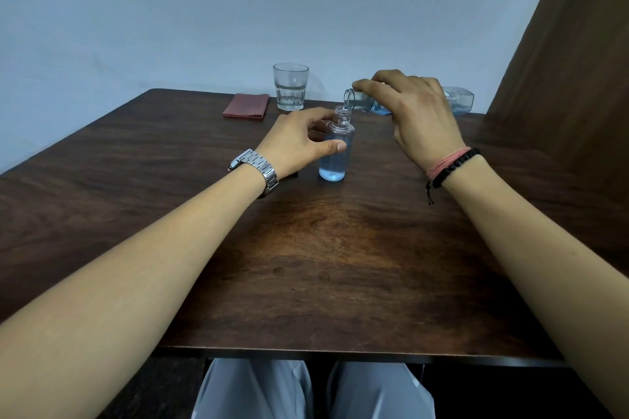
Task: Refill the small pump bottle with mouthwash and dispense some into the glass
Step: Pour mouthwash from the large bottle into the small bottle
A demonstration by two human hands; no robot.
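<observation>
The small clear bottle [335,151] stands upright on the table, its top off and blue liquid filling the lower part. My left hand [296,143] wraps around its left side, thumb across the front. My right hand [413,112] grips the large mouthwash bottle [457,99], which is tipped on its side with its open mouth just above the small bottle's neck. Blue mouthwash shows low in its neck under my fingers. The empty glass [290,87] stands behind, near the far table edge. The pump top is hidden from me.
A folded dark red cloth [245,105] lies left of the glass. The dark wooden table [306,248] stands against a pale wall, with a brown panel at the right. My knees show below the near edge.
</observation>
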